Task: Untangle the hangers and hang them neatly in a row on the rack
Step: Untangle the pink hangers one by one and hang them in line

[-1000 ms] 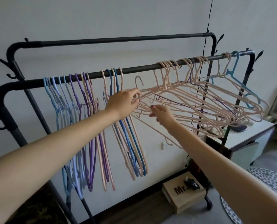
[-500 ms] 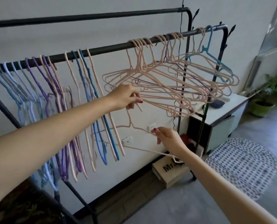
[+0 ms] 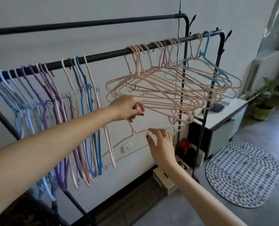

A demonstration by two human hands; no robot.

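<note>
A black rack's front rail [image 3: 103, 56] carries a neat row of blue, purple and pink hangers [image 3: 57, 111] on its left part. On the right part hangs a tangled cluster of pink hangers [image 3: 168, 93] tilted flat, with a blue hanger [image 3: 205, 51] at the far end. Below the cluster, one loose pink hanger [image 3: 135, 132] is free of the rail. My left hand [image 3: 127, 108] pinches its hook. My right hand [image 3: 161, 144] grips its shoulder wire with thumb and fingertips.
A second, higher rail [image 3: 86, 24] runs behind. A white low cabinet [image 3: 225, 118] stands right of the rack, with a potted plant [image 3: 264, 101] beyond it. A cardboard box [image 3: 164, 181] sits by the rack's foot, and a dotted mat [image 3: 243, 175] lies on the floor.
The single pink hanger came out of the tangled cluster and dropped below it, held by both hands. My right hand then slid up from its lower bar to its shoulder.
</note>
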